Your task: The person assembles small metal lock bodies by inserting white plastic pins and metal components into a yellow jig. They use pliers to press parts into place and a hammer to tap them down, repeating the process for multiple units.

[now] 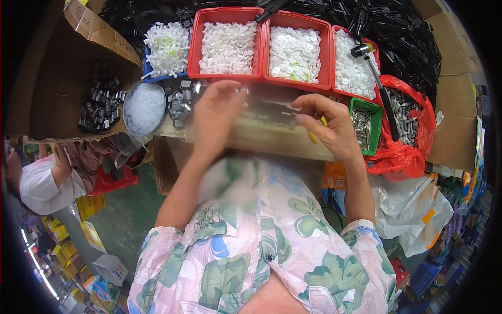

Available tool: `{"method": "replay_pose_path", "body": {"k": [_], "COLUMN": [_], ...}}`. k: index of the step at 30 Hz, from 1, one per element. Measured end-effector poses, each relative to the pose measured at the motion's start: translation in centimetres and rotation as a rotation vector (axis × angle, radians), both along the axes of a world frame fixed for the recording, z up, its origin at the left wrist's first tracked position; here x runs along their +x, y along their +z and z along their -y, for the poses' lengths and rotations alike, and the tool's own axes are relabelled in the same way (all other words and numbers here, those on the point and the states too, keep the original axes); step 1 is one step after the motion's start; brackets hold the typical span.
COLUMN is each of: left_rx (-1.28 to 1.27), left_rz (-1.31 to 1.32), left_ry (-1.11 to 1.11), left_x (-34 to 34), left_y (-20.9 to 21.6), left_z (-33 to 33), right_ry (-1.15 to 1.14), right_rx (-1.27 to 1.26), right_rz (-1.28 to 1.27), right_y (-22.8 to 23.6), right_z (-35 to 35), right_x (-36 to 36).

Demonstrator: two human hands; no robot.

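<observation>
My left hand (218, 112) is raised over the near work surface and smeared by motion. Its thumb and fingertips pinch a small white piece (242, 90). To the right, my right hand (330, 124) has its thumb and fingers curled toward each other. A blurred dark strip (269, 112) with pale spots reaches its fingertips; what exactly these fingers hold cannot be made out. Beyond the hands stand red bins of small white plastic parts, a left one (196, 52), a middle one (328, 52) and a right one (345, 93).
A blue bin (149, 76) of white pegs and a round dish (145, 109) stand left. A hammer (384, 89) leans by the right red bin, near a green tray (374, 137) of metal pins and a red bag (415, 157). Black parts (402, 42) are heaped behind.
</observation>
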State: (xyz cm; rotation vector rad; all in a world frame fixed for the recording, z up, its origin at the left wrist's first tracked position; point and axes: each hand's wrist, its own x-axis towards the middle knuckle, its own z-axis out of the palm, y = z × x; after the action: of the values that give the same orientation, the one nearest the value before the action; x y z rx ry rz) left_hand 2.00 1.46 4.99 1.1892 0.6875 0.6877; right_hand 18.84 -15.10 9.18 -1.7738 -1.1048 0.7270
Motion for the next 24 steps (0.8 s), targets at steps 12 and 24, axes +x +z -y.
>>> {"method": "replay_pose_path", "body": {"k": [12, 24], "left_rx": [-0.037, 0.321], "left_rz": [-0.213, -0.188], "left_ry": [-0.085, -0.026], "left_x": [-1.1, -2.3], "left_y": [-0.6, -2.3], "left_z": [0.5, -0.7], "right_ry": [0.034, -0.025], "right_rx": [0.117, 0.040], "right_rz": [0.508, 0.608], "right_y": [-4.1, -5.3], "right_z": [0.5, -0.2], "right_x": [-1.5, -2.6]}}
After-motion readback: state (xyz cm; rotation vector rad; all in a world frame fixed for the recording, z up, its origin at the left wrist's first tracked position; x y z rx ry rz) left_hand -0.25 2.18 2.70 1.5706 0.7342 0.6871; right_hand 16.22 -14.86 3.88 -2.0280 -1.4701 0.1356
